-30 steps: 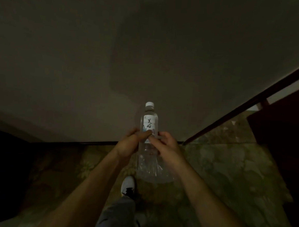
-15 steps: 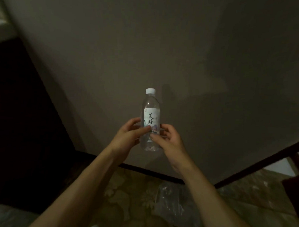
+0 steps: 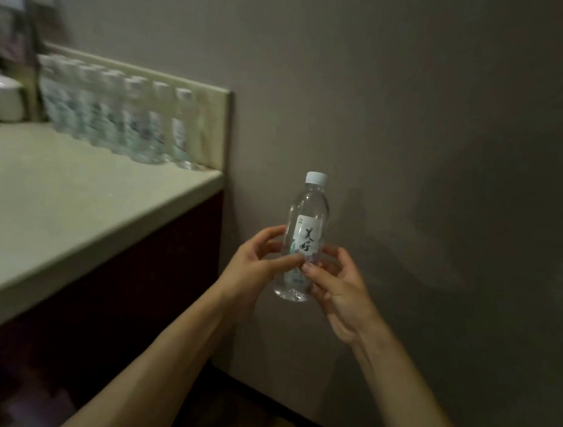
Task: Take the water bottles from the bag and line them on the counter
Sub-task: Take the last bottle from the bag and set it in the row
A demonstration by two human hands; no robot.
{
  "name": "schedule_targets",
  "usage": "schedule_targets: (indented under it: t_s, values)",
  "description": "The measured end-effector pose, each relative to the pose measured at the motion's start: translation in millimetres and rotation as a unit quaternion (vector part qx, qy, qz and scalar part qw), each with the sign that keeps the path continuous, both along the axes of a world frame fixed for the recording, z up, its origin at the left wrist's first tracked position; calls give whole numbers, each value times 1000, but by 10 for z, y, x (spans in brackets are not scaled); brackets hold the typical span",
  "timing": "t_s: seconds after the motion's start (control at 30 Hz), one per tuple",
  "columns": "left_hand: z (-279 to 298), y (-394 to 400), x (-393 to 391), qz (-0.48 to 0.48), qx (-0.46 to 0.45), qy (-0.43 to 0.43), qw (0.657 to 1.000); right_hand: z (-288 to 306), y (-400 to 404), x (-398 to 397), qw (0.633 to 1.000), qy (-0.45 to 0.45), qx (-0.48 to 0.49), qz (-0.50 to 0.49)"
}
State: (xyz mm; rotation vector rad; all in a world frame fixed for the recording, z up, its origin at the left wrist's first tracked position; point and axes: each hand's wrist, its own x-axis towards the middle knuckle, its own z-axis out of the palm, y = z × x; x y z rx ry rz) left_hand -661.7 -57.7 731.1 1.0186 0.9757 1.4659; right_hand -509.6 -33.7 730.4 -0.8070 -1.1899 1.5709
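Clear water bottle (image 3: 305,237), white cap up, held upright in mid-air before the wall (image 3: 406,122), just right of the worktop (image 3: 81,198) edge. Pinched low on the label from both sides: left hand (image 3: 258,264) and right hand (image 3: 341,280), fingers (image 3: 306,268) curled round it. Row of bottles (image 3: 116,115) already lined along the backsplash (image 3: 210,113), blurred; this one not yet placed. Bag out of view, remaining count unknown. Half a second ago only wall and floor in sight; worktop now visible at left.
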Motion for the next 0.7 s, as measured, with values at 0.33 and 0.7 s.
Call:
schedule_targets:
  t_s: [0.33, 0.7]
  values:
    - [422, -290, -1774, 63, 52, 74, 994, 362, -3, -1833, 988, -77, 121, 54]
    - [440, 142, -2670, 141, 18, 141, 980, 239, 459, -2976, 964, -182, 190, 25]
